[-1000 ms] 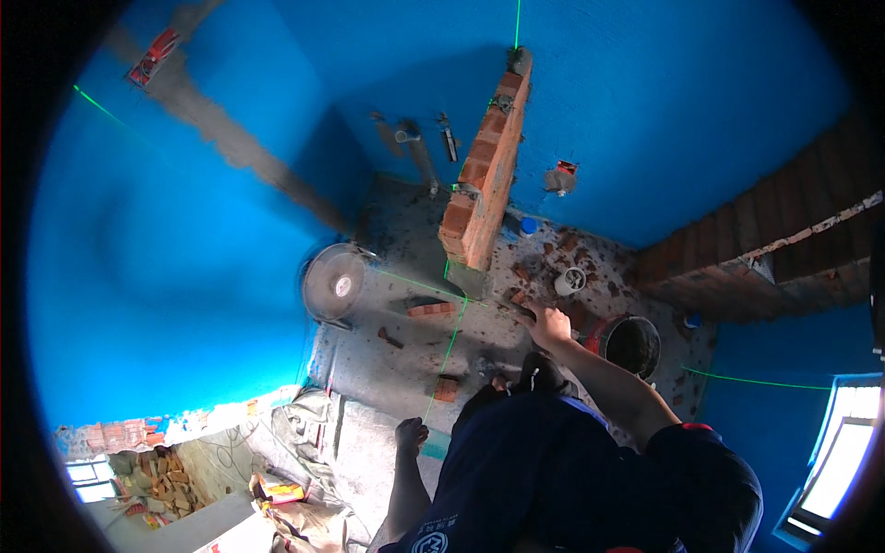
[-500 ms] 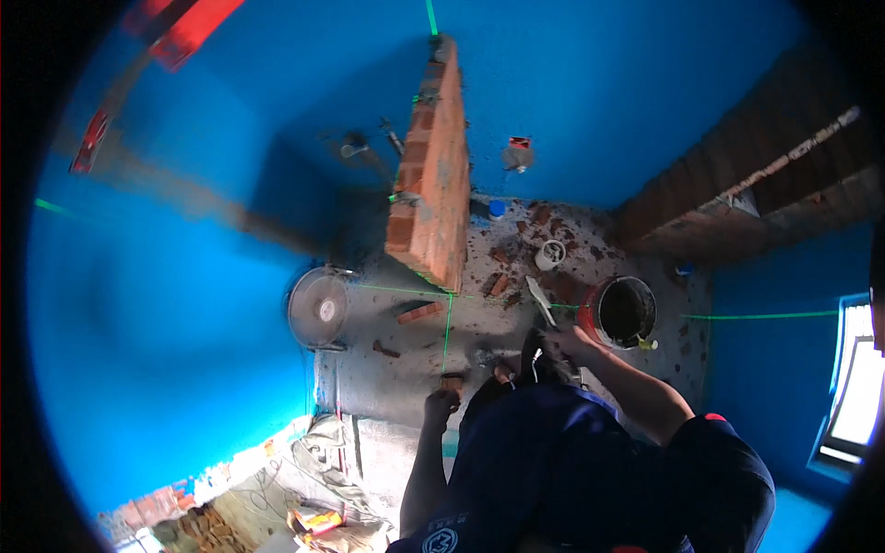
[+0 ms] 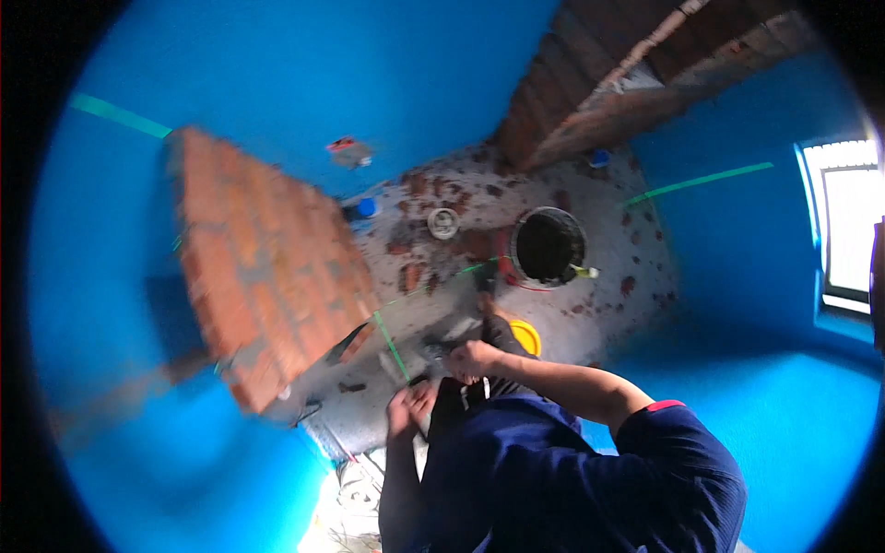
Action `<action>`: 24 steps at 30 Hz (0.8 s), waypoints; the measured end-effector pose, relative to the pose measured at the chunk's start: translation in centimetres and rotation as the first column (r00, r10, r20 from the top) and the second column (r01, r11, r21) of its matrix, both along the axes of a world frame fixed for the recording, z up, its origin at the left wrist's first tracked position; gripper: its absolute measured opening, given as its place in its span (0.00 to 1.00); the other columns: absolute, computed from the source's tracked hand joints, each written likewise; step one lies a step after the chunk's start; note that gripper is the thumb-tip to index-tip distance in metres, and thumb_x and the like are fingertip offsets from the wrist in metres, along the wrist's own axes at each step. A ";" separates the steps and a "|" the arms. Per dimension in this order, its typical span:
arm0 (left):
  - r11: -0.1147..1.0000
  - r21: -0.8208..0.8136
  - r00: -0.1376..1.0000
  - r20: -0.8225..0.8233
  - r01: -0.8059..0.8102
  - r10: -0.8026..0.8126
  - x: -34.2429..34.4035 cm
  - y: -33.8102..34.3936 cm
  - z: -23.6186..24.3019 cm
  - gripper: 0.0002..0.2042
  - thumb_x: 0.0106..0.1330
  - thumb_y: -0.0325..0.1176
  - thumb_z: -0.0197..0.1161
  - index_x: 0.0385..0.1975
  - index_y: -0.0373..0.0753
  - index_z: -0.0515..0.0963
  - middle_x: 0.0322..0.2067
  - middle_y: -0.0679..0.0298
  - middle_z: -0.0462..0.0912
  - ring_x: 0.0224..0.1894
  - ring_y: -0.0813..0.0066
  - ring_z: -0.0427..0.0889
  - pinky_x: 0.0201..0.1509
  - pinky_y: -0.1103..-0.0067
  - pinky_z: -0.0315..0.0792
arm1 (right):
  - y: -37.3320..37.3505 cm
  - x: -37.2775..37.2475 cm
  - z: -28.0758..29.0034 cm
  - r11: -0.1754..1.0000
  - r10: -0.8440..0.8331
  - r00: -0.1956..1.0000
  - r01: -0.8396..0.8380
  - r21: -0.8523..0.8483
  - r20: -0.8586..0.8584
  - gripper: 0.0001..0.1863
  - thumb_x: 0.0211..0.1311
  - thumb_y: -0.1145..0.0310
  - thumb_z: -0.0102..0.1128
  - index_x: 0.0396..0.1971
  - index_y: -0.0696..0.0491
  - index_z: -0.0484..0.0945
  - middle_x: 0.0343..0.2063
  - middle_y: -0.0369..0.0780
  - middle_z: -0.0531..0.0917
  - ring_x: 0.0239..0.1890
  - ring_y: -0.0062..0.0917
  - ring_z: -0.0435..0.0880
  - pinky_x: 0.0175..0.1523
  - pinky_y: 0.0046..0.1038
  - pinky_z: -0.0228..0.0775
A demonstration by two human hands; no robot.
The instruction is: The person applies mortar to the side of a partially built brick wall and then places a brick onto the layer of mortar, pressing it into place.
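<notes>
My right hand (image 3: pixel 471 360) is closed in front of my body, round the handle of a trowel. A pale, blurred shape just beyond it looks like the trowel's blade (image 3: pixel 460 328). My left hand (image 3: pixel 402 411) is close by on the left, its fingers curled round a reddish brick (image 3: pixel 423 398), which is smeared by motion. Ahead to the left stands a narrow brick wall (image 3: pixel 267 263) with grey mortar joints. Beyond my right hand, a bucket (image 3: pixel 580 236) holds dark, wet mortar, and something with a yellow-green end lies at its rim.
A small white pot (image 3: pixel 443 223) and brick rubble lie on the grey floor (image 3: pixel 604 309). A yellow round thing (image 3: pixel 525 338) is beside my leg. Another brick structure (image 3: pixel 590 92) stands at the far right. Green laser lines cross the floor and blue walls, with a window (image 3: pixel 846 226) at right.
The view has swung right, so the brick wall now appears farther left and broader. My right hand has come away from the bucket with the trowel, closer to my left hand.
</notes>
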State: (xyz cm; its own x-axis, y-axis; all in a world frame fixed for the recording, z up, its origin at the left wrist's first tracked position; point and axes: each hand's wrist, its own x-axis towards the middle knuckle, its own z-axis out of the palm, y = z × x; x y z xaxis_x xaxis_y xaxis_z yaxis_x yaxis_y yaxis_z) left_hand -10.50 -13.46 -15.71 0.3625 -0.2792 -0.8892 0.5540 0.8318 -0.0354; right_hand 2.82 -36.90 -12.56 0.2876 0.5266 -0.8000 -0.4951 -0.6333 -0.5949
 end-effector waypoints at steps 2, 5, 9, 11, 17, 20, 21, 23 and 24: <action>0.974 0.182 0.987 -0.109 0.135 -0.117 -3.7 3.4 -0.9 0.11 0.68 0.36 0.46 0.30 0.36 0.71 0.30 0.58 0.75 0.38 0.64 0.77 0.50 0.67 0.73 | -4.7 2.9 -4.5 0.936 -0.035 0.985 0.091 -0.339 0.167 0.20 0.63 0.51 0.48 0.33 0.55 0.78 0.27 0.43 0.81 0.29 0.29 0.81 0.36 0.30 0.74; 0.636 0.544 0.808 -0.146 0.548 -0.571 -9.3 6.1 0.7 0.12 0.68 0.33 0.48 0.26 0.32 0.69 0.21 0.58 0.75 0.23 0.69 0.77 0.33 0.73 0.76 | -16.1 4.3 -12.3 0.637 0.161 0.920 0.179 -0.749 0.357 0.21 0.58 0.56 0.52 0.44 0.58 0.75 0.40 0.49 0.79 0.44 0.41 0.79 0.48 0.38 0.74; 0.333 0.341 0.470 -0.500 0.879 -0.727 -18.7 12.3 4.5 0.15 0.66 0.39 0.53 0.25 0.31 0.76 0.19 0.57 0.79 0.18 0.70 0.77 0.20 0.77 0.69 | -25.7 4.9 -21.0 0.442 0.438 0.858 0.056 -0.895 0.270 0.21 0.58 0.63 0.45 0.46 0.60 0.73 0.49 0.50 0.70 0.51 0.41 0.68 0.55 0.40 0.61; 0.173 0.153 0.228 -0.520 0.973 -0.823 -17.3 9.3 7.5 0.19 0.68 0.44 0.52 0.23 0.34 0.76 0.19 0.60 0.79 0.19 0.72 0.77 0.22 0.79 0.71 | -30.1 4.2 -22.8 0.286 0.637 0.756 -0.051 -0.957 0.151 0.27 0.57 0.64 0.45 0.54 0.67 0.66 0.53 0.53 0.67 0.57 0.44 0.64 0.62 0.41 0.52; 0.537 0.041 0.395 -0.726 0.842 -0.564 -12.8 5.4 7.6 0.28 0.61 0.57 0.57 0.17 0.33 0.78 0.13 0.63 0.76 0.16 0.80 0.72 0.18 0.85 0.62 | -36.3 2.6 -31.5 0.052 0.726 0.668 -0.292 -0.955 -0.164 0.26 0.59 0.66 0.42 0.56 0.63 0.66 0.53 0.52 0.70 0.59 0.42 0.63 0.70 0.49 0.35; 0.597 0.285 0.586 -0.703 0.750 -0.402 -12.1 3.5 4.9 0.19 0.67 0.48 0.53 0.36 0.33 0.76 0.21 0.63 0.79 0.20 0.77 0.76 0.23 0.83 0.71 | -39.3 2.4 -35.0 0.103 0.597 0.797 -0.187 -0.977 -0.090 0.17 0.59 0.66 0.45 0.46 0.55 0.73 0.42 0.45 0.76 0.48 0.37 0.73 0.58 0.46 0.58; 0.704 0.294 0.638 -0.714 0.646 -0.288 -11.0 4.9 5.0 0.19 0.67 0.46 0.54 0.41 0.33 0.74 0.24 0.62 0.80 0.23 0.74 0.78 0.27 0.81 0.76 | -36.8 3.2 -35.8 0.127 0.564 0.819 -0.216 -0.968 -0.108 0.14 0.59 0.66 0.46 0.42 0.53 0.74 0.39 0.42 0.77 0.45 0.35 0.76 0.51 0.43 0.65; 0.502 0.168 0.445 -0.740 0.849 -0.504 -8.1 7.6 5.4 0.22 0.67 0.49 0.53 0.26 0.32 0.74 0.22 0.55 0.81 0.22 0.67 0.80 0.31 0.75 0.76 | -34.2 4.2 -35.3 0.299 0.614 0.789 -0.231 -0.926 0.002 0.13 0.58 0.65 0.51 0.42 0.50 0.73 0.37 0.40 0.79 0.38 0.30 0.80 0.39 0.35 0.71; 0.446 0.358 0.572 -0.520 0.820 -0.634 -1.0 -0.2 2.7 0.20 0.68 0.47 0.53 0.28 0.32 0.74 0.23 0.56 0.82 0.26 0.67 0.82 0.35 0.73 0.77 | -40.0 3.8 -32.6 0.260 0.561 0.823 -0.284 -0.923 -0.095 0.13 0.59 0.65 0.49 0.43 0.50 0.74 0.38 0.40 0.80 0.38 0.32 0.81 0.37 0.36 0.73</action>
